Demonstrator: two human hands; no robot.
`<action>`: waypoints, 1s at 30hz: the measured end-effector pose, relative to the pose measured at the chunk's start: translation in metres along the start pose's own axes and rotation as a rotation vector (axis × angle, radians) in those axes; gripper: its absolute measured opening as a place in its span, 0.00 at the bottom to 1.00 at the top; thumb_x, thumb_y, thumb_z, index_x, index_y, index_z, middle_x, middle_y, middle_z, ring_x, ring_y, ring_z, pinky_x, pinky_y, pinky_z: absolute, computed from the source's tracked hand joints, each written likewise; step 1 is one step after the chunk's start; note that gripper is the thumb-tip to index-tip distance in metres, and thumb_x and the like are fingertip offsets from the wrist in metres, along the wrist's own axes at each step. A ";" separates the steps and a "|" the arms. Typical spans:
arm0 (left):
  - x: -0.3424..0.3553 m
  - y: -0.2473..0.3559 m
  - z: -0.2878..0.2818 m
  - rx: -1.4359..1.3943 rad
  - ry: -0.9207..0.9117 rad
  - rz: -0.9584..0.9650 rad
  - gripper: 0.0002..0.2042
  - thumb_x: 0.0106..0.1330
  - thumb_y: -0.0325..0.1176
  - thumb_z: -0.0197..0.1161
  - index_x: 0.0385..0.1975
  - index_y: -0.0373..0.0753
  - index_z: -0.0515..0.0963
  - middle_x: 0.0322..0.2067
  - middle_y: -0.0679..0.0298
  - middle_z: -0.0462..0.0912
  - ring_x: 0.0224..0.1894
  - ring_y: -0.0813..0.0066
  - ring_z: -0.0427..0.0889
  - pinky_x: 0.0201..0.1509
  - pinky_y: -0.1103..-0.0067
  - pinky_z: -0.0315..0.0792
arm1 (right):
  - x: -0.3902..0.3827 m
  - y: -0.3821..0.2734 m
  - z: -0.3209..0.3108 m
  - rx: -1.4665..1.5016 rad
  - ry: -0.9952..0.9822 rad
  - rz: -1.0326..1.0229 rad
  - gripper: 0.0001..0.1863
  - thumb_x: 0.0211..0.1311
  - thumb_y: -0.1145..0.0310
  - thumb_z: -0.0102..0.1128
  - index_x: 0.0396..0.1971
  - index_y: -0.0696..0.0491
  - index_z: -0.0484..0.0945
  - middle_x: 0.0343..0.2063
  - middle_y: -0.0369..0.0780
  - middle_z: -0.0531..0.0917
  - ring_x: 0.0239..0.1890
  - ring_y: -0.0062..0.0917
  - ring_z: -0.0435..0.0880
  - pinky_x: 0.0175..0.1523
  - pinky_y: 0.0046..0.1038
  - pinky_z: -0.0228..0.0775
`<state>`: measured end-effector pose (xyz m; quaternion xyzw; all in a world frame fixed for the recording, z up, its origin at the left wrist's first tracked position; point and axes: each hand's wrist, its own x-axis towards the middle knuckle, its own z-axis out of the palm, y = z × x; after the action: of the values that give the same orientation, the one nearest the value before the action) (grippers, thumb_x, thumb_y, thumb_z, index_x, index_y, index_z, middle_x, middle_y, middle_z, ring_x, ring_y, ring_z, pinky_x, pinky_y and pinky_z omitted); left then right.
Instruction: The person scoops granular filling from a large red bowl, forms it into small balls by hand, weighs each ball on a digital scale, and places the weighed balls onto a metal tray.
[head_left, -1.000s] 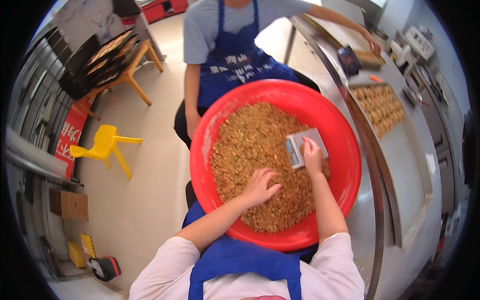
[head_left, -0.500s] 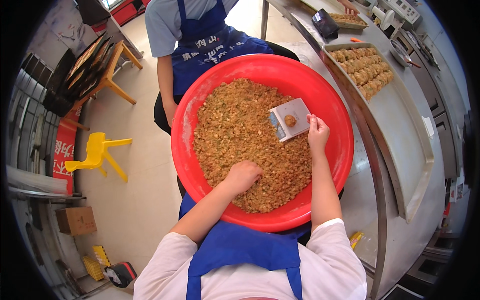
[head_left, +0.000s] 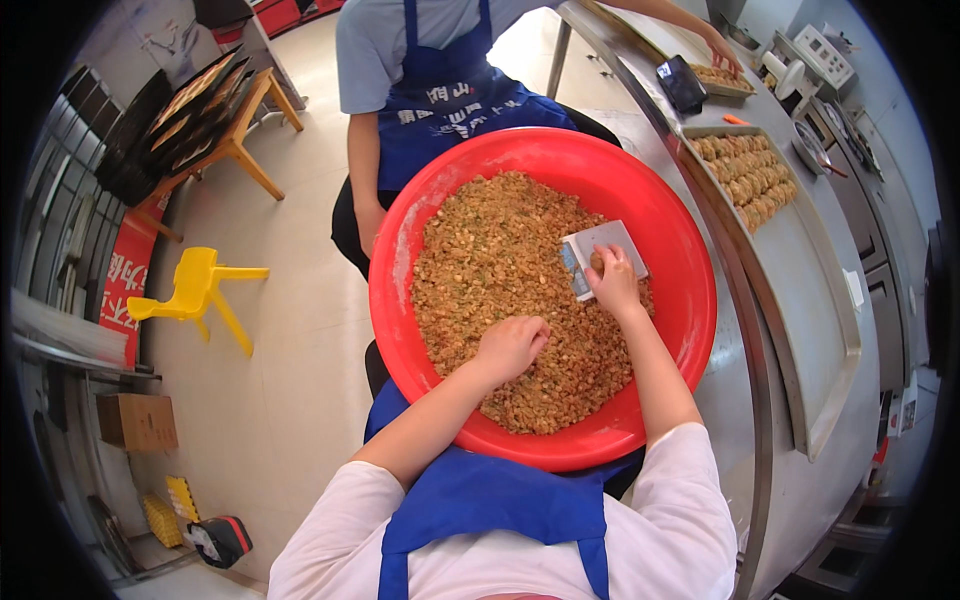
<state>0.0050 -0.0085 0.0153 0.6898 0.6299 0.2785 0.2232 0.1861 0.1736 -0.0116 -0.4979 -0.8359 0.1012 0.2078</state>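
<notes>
A large red plastic basin [head_left: 400,300] holds a crumbly golden-brown mixture [head_left: 480,260]. A small silver scale [head_left: 583,243] lies on the mixture at the right. My right hand [head_left: 615,280] is over the scale, its fingers closed on a brown ball [head_left: 597,262]. My left hand [head_left: 510,350] rests low in the mixture, fingers curled down into it; what they hold is hidden.
At right, a steel table bears a tray of balls [head_left: 745,170], another tray [head_left: 725,85] and a black device [head_left: 680,85]. Opposite, a co-worker [head_left: 420,100] reaches toward the far tray. At left stand a yellow chair [head_left: 195,295], stacked trays on a wooden stool [head_left: 240,140] and cardboard box [head_left: 135,420].
My right fingers have moved from the scale's edge onto the ball that lay exposed on it. My left hand has gone from spread fingers to curled ones in the mixture.
</notes>
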 end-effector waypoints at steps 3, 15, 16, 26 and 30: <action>0.006 -0.013 0.006 -0.230 0.046 -0.097 0.09 0.66 0.34 0.56 0.41 0.40 0.78 0.35 0.57 0.84 0.41 0.59 0.82 0.45 0.68 0.75 | 0.020 0.017 0.026 -0.021 -0.096 0.072 0.25 0.55 0.67 0.64 0.55 0.51 0.73 0.51 0.47 0.76 0.56 0.44 0.71 0.60 0.40 0.66; 0.009 -0.014 0.005 -0.375 0.011 -0.249 0.13 0.69 0.37 0.55 0.44 0.37 0.81 0.36 0.57 0.84 0.38 0.69 0.82 0.44 0.74 0.74 | -0.033 -0.103 -0.015 1.348 -0.126 0.388 0.20 0.63 0.73 0.59 0.55 0.59 0.71 0.43 0.38 0.79 0.42 0.18 0.78 0.47 0.21 0.72; 0.009 -0.024 0.013 -0.545 -0.011 -0.307 0.14 0.70 0.36 0.53 0.47 0.36 0.80 0.36 0.60 0.84 0.38 0.71 0.82 0.44 0.75 0.74 | -0.038 -0.106 -0.012 1.366 -0.130 0.386 0.20 0.64 0.73 0.59 0.55 0.59 0.71 0.42 0.37 0.79 0.42 0.17 0.78 0.47 0.20 0.72; 0.013 -0.019 0.000 -1.086 -0.066 -0.551 0.13 0.71 0.32 0.52 0.52 0.37 0.76 0.30 0.71 0.79 0.25 0.88 0.71 0.25 0.88 0.65 | -0.051 -0.099 0.011 1.250 -0.031 0.493 0.20 0.68 0.70 0.50 0.58 0.58 0.66 0.46 0.39 0.75 0.41 0.21 0.76 0.45 0.24 0.73; 0.016 -0.026 0.004 -1.128 0.129 -0.549 0.11 0.70 0.33 0.56 0.47 0.37 0.78 0.28 0.71 0.79 0.24 0.89 0.71 0.24 0.88 0.64 | -0.055 -0.085 0.018 1.217 -0.163 0.306 0.16 0.66 0.71 0.51 0.52 0.58 0.73 0.39 0.35 0.78 0.38 0.19 0.75 0.41 0.22 0.70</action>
<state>-0.0113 0.0105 -0.0029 0.2609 0.5523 0.5415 0.5777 0.1343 0.0852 -0.0093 -0.3951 -0.5612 0.6247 0.3725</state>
